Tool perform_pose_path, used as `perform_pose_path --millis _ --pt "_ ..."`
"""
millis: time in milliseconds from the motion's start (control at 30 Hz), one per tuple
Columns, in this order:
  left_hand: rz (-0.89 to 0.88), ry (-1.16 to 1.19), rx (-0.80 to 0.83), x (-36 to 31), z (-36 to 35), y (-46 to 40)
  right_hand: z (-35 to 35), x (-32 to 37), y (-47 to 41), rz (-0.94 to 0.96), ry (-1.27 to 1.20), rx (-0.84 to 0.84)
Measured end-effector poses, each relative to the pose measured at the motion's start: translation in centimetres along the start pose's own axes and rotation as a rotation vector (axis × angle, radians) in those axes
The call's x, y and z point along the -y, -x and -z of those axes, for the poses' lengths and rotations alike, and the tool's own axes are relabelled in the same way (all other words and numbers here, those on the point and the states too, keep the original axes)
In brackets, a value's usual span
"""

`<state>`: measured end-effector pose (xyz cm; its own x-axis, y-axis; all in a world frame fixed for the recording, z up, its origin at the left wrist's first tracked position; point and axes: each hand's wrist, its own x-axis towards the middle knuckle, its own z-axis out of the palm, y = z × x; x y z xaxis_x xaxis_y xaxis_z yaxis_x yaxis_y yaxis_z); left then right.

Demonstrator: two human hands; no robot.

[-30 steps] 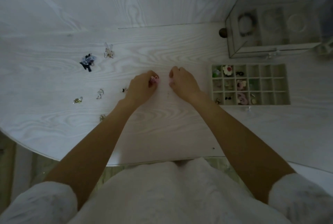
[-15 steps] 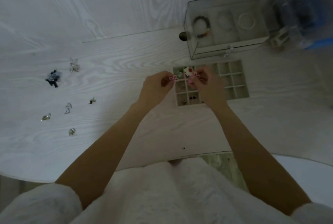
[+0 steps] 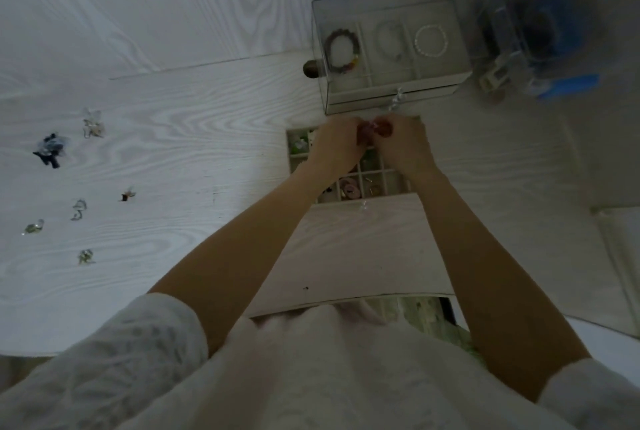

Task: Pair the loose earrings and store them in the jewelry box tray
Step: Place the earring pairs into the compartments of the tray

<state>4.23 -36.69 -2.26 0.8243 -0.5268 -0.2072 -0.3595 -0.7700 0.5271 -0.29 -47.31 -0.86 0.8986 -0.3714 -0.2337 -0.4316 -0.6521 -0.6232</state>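
Hands meet over the far rows of the tray (image 3: 293, 166), left hand (image 3: 337, 145) and right hand (image 3: 403, 147) each curled on part of the pink earring pair (image 3: 375, 130); free cells are judged straight below, neither hand nearer; loose earrings (image 3: 79, 210) lie well left.
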Motion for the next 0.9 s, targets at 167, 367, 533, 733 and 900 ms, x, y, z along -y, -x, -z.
perform_pose_path --millis 167,367,533,733,900 --pt "-0.065 -0.035 -0.025 0.7 0.0 0.7 -0.3 -0.6 0.3 0.111 0.088 -0.028" --pt "-0.165 -0.156 -0.065 1.9 -0.4 1.1 -1.4 -2.2 0.1 0.232 0.454 -0.018" --pt "-0.165 -0.183 -0.012 2.1 0.1 1.8 -1.9 -3.9 -0.1 0.376 0.451 0.021" --pt "-0.194 -0.264 0.001 2.0 0.7 2.0 -0.9 -2.8 -1.7 0.35 0.447 -0.057" --pt "-0.173 -0.279 0.005 2.4 0.5 1.9 -1.0 -1.6 -2.7 0.315 0.595 0.02"
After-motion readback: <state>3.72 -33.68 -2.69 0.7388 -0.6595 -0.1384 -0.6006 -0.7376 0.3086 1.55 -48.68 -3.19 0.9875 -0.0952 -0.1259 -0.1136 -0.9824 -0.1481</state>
